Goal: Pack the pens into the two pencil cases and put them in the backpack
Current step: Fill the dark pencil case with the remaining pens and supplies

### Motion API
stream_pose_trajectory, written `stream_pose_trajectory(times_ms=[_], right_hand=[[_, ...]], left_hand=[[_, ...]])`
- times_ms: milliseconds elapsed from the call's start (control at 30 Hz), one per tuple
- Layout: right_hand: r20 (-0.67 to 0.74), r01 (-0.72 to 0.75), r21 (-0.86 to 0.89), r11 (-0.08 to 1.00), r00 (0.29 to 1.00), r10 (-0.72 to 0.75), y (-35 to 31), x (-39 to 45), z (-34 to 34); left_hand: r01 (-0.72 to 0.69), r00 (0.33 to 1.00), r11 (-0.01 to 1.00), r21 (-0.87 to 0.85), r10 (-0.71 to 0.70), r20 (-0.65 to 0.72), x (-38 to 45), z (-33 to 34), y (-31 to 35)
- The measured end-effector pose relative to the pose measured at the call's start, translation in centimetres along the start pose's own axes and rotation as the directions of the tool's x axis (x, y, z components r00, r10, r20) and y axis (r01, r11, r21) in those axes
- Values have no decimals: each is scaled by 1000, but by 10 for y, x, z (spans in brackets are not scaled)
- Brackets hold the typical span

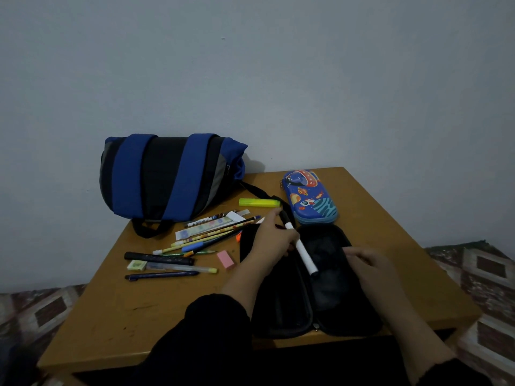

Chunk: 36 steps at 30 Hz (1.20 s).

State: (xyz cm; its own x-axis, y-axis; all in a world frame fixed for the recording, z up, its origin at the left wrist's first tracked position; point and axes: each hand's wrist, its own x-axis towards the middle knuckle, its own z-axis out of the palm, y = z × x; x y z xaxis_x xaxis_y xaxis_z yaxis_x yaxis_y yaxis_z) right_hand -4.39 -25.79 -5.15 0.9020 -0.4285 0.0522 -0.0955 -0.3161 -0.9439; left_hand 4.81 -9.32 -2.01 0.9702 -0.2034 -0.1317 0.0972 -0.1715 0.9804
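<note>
Far to the left of the left hand (271,243), the blue and black backpack (167,176) lies at the table's (117,316) back edge. Between it and that hand, loose pens and pencils (200,240) are scattered, with a pink eraser (225,259) just beside the wrist and a yellow highlighter (259,202) beyond the fingertips. The left hand grasps a white marker (302,249) with a black cap, tilted over the open black pencil case (315,291). The right hand (370,264) rests on the case's right half, fingers seemingly curled on its edge, though dim light blurs this. Beyond both hands sits the closed blue space-print pencil case (309,196).
</note>
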Motion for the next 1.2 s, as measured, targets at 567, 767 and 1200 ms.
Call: stream_pose_trajectory(times_ms=[567,767,1200], right_hand=[[-76,172,-543,822,965,-252,2,-5,4],[15,118,-806,580,984,-180,-28,-9,15],[12,81,-830,551,992,-127,-35,-3,34]], left_hand=[[-202,955,838,507,284,-89,-17,-24,5],[-209,925,712,670,367,-101,-20,-47,-23],[-232,886,928,291,325,-330,-29,-61,-51]])
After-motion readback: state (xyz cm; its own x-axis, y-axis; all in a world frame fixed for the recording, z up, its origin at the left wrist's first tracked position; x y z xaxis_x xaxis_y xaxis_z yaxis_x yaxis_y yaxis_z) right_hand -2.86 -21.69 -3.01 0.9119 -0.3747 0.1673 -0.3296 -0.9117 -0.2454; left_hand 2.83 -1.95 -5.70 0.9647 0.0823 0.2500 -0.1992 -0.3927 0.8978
